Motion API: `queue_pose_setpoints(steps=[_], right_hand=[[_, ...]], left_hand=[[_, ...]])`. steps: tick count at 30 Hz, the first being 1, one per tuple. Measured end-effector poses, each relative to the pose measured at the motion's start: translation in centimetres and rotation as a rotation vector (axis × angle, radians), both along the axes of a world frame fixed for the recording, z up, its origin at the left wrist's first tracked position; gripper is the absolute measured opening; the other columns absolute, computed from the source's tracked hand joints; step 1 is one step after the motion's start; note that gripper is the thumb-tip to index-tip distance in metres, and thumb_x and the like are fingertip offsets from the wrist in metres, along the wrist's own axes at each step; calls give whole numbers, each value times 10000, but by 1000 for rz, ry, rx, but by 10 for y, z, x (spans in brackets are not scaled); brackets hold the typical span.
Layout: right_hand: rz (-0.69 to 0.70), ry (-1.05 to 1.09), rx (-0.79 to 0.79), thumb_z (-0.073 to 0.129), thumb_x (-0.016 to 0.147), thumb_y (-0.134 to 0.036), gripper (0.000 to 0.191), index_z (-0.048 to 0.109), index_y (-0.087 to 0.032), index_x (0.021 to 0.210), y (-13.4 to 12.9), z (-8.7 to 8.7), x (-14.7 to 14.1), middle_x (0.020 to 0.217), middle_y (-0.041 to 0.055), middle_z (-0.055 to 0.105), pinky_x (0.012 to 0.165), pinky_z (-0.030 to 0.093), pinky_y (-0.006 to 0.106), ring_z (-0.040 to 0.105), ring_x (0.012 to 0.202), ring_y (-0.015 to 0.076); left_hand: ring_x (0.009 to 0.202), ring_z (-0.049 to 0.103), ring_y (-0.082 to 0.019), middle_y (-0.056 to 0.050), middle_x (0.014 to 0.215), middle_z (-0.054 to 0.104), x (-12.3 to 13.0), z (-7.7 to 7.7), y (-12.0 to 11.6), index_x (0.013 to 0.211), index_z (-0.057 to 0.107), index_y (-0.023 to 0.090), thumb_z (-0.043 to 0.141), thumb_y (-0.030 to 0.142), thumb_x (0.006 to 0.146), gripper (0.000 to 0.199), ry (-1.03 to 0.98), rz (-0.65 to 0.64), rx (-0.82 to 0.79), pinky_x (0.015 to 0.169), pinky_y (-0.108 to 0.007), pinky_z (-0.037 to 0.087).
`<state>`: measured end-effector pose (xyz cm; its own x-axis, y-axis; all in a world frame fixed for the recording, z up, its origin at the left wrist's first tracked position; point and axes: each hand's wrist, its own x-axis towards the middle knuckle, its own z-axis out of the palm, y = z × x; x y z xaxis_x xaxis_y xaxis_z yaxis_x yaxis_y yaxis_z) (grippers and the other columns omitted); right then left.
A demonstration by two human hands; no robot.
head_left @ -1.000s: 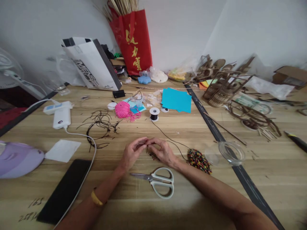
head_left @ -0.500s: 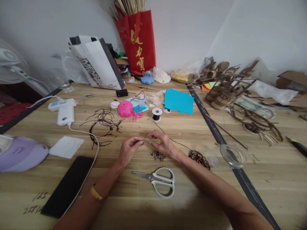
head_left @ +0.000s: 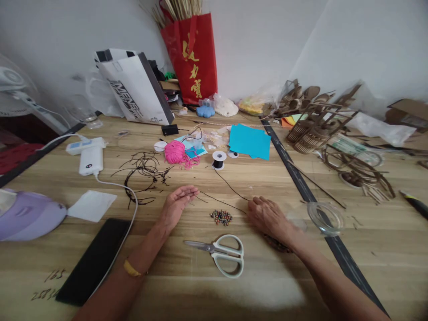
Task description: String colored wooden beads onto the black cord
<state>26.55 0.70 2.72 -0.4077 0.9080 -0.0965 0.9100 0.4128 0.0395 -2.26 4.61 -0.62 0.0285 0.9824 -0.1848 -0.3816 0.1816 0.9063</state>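
My left hand [head_left: 178, 203] pinches one end of a thin black cord [head_left: 223, 202], a short tail of it sticking out past the fingertips. From there the cord runs slackly right to my right hand [head_left: 267, 217], whose fingers are curled down on it at the table. A second stretch leads from that hand back to a white spool [head_left: 219, 156] wound with black cord. Loose colourful beads [head_left: 221, 217] lie between my hands. Under my right wrist, a strung bead bundle [head_left: 277, 243] is mostly covered. Scissors [head_left: 214, 248] with pale handles rest nearest me, blades pointing left.
Black cord scraps [head_left: 143, 171] and pink yarn [head_left: 174, 152] lie beyond my left hand. A black phone-like slab [head_left: 94, 261] and a white cable are at left. Right of my right hand stands a clear round container [head_left: 325, 218]. Blue paper sheets [head_left: 249, 141] lie farther back.
My right hand has moved right and down, away from my left hand, onto the strung beads. The cord now stretches between both hands. My left hand stays nearly in place.
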Motion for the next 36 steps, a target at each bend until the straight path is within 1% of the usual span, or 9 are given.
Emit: queue_pose_setpoints(steps=[5,10,15,20,23,27,29,31,36], right_hand=[[33,-42,25,478,857,-90,135,573,-173,812,0,-3,1,842,90,629,692,377,298,583,811,216],[-30,-13,22,424,887,-92,159,556,-161,831,23,13,1,826,99,634,578,344,266,603,675,173],[-94,402,92,451,872,-119,109,543,-159,829,66,22,-5,698,50,652,543,354,224,611,616,152],[19,784,126,448,870,-127,154,567,-161,962,95,7,-32,858,62,683,684,481,263,647,770,161],[225,805,35,556,796,-113,334,554,-193,1120,94,-6,-45,1199,97,589,906,466,371,571,1082,227],[315,761,-11,591,784,-114,398,541,-191,1171,82,-12,-49,1260,118,524,986,423,431,497,1174,262],[296,714,-7,557,814,-110,343,542,-165,1152,74,-9,-48,1202,128,547,938,455,419,538,1107,252],[275,709,-23,526,845,-116,272,550,-150,1114,63,-4,-49,1124,122,577,863,491,379,585,999,224],[269,895,-57,548,865,-156,262,530,-159,1126,28,1,-60,1057,96,617,813,491,316,599,954,196]], left_hand=[[895,686,-225,-91,888,737,-1,-1,1,879,680,114,769,151,574,320,90,2,47,890,-374,498],[757,702,-202,-57,748,734,-3,-4,3,777,681,111,801,200,544,277,103,101,24,822,-358,532],[756,700,-194,-74,773,734,-6,2,6,807,693,88,779,262,595,287,81,170,22,782,-324,539],[852,685,-198,-106,909,723,-9,12,4,912,684,92,629,393,777,334,116,245,162,825,-322,515],[941,650,-209,-107,993,706,-12,22,-2,974,681,118,503,421,868,367,353,289,310,887,-342,481],[1019,585,-206,-76,1003,695,-18,35,-7,940,701,166,425,338,920,326,893,292,601,989,-362,391],[1039,566,-212,-72,982,700,-21,37,-8,959,691,163,405,281,927,311,1085,203,746,1008,-389,374],[1039,561,-220,-81,996,699,-21,37,-9,992,674,142,401,240,922,298,1257,25,826,1000,-409,382],[908,611,-213,-105,969,694,-9,36,-23,1073,626,134,364,155,908,310,1487,-412,820,858,-367,466]])
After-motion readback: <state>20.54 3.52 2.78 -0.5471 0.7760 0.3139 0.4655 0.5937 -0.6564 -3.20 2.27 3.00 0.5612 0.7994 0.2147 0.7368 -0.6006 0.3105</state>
